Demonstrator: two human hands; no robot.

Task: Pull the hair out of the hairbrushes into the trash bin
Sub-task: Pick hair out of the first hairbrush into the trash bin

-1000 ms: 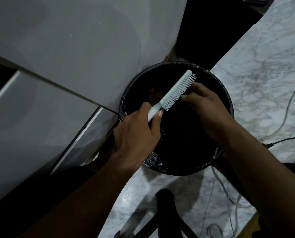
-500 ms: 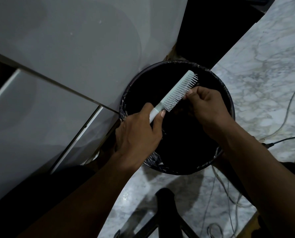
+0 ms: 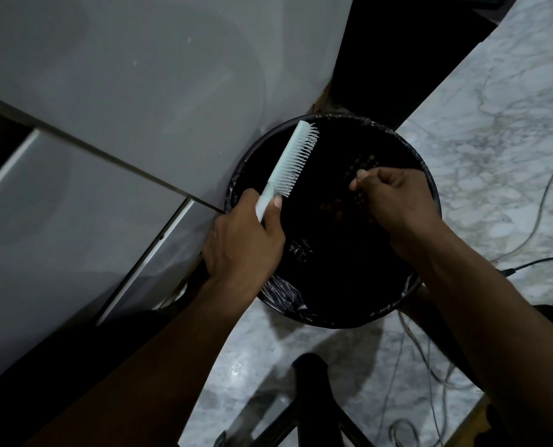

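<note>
A pale blue-green hairbrush (image 3: 292,159) is held by its handle in my left hand (image 3: 246,240), bristles facing right, over the left side of a round black trash bin (image 3: 428,175) lined with a black bag. My right hand (image 3: 394,198) hovers over the middle of the bin, apart from the brush, with fingertips pinched together. Whether hair is between the fingertips is too dark to tell. The bin's inside is black; a faint perforated pattern shows near the right hand.
A grey cabinet front (image 3: 123,108) stands just left of the bin. The floor is white marble (image 3: 494,108), with thin cables (image 3: 533,221) trailing at the right. A dark stool or stand leg (image 3: 313,398) rises at the bottom centre.
My right hand has pulled away from the bristles to the right, over the bin. The brush has swung more upright and shifted left in my left hand.
</note>
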